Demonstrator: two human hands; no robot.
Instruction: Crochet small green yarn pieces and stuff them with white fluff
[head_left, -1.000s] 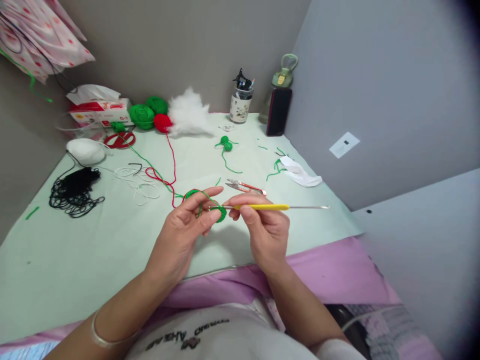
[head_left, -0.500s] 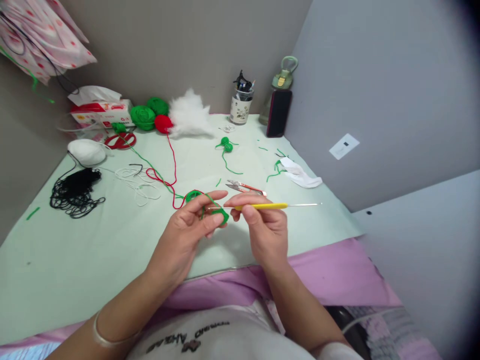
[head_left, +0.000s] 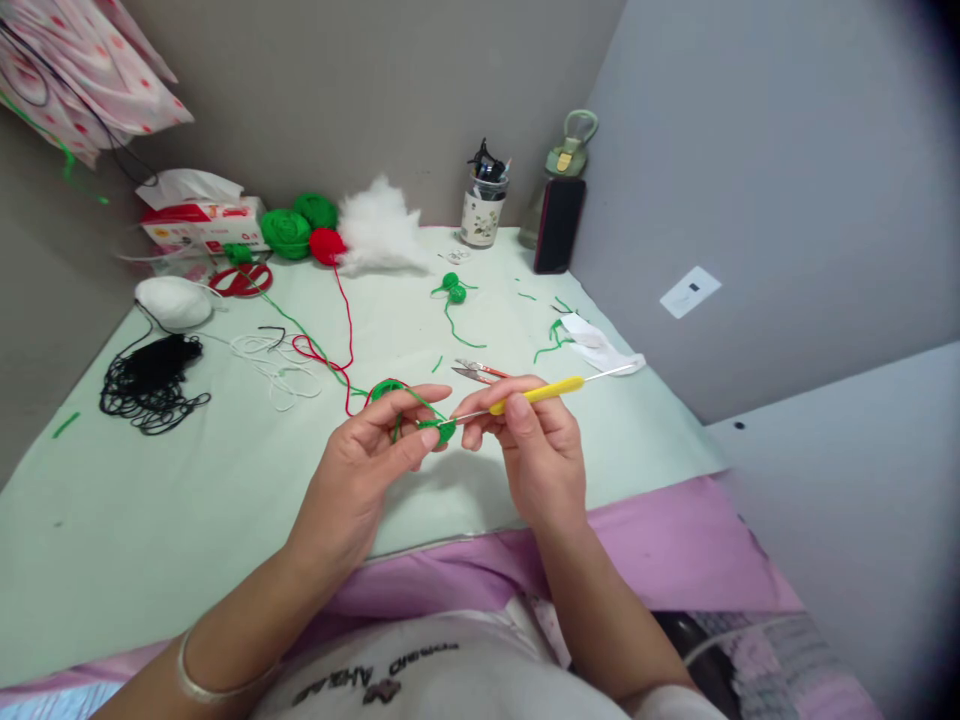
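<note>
Between thumb and fingers, my left hand (head_left: 375, 445) pinches a small green crochet piece (head_left: 445, 431). Green yarn runs from the piece over the raised index finger. My right hand (head_left: 541, 440) is closed round the yellow grip of a crochet hook (head_left: 559, 388), whose metal tip reaches the top edge of the piece. The hook's other end points up to the right. Just behind my left fingers lies a further green crocheted part (head_left: 388, 388) with red yarn beside it. Thread snips (head_left: 474, 370) lie behind my right hand, partly hidden by it.
Along the back stand a tissue box (head_left: 244, 222), green yarn balls (head_left: 285, 234), a red yarn ball (head_left: 327, 246), white stuffing (head_left: 381, 228), a pen cup (head_left: 481, 215), a bottle (head_left: 568, 158) and a phone (head_left: 559, 226). Red scissors (head_left: 251, 281) and black yarn (head_left: 154, 385) lie left.
My right hand has shifted slightly right and tilted the crochet hook, its rear end now higher. The hook tip has moved right, onto the green piece's edge. My left hand has barely moved.
</note>
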